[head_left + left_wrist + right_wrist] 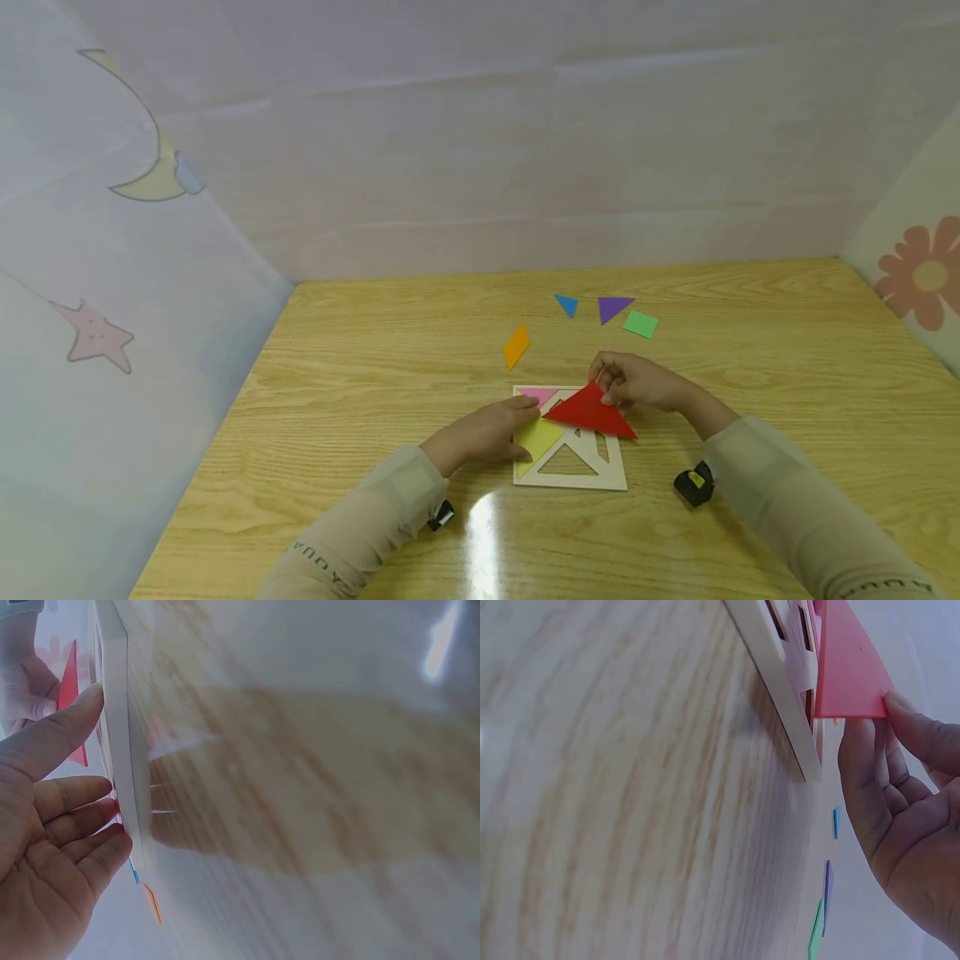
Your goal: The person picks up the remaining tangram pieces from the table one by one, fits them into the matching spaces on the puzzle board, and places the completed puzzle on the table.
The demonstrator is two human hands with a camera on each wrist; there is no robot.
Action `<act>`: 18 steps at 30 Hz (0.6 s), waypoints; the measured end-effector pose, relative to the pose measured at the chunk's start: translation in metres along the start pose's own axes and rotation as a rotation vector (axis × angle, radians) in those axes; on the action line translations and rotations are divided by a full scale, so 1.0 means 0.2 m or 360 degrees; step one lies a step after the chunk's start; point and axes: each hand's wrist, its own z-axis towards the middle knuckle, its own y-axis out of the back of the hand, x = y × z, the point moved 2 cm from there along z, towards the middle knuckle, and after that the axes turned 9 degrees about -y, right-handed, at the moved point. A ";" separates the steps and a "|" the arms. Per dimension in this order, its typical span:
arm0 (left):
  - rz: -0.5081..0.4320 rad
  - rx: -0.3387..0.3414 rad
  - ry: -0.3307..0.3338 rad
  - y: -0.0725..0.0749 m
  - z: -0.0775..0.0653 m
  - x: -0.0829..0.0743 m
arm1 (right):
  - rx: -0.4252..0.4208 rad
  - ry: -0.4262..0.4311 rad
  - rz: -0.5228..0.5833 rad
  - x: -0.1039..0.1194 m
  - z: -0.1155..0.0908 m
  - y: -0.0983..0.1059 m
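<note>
A white tangram board (617, 475) with cut-out slots lies on the table. A yellow triangle (542, 435) and a pink triangle (537, 394) sit in its left part. My left hand (491, 429) rests over the board's left edge, with fingertips on the board or its pieces and the thumb apart from the fingers. My right hand (637, 383) pinches a large red triangle (588, 410) near its top corner. In the right wrist view, the red triangle (851, 671) is held tilted above the board (776, 682), with my thumb on its near face.
Beyond the board lie an orange parallelogram (516, 347), a small blue triangle (567, 305), a purple triangle (613, 309) and a green square (641, 324) on the wooden table (360, 358). Printed cloth (465, 167) hangs behind and at the sides.
</note>
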 end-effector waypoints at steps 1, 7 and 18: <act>0.0000 0.0001 -0.0001 0.00 0.00 0.00 | 0.0005 0.0004 -0.0001 0.00 0.00 0.00; -0.0026 -0.0003 -0.0001 0.01 0.00 -0.01 | 0.0019 -0.0001 -0.0010 0.00 0.00 -0.01; -0.0038 -0.0004 0.0018 0.01 0.00 -0.01 | 0.0083 -0.0006 -0.0060 0.00 -0.01 -0.03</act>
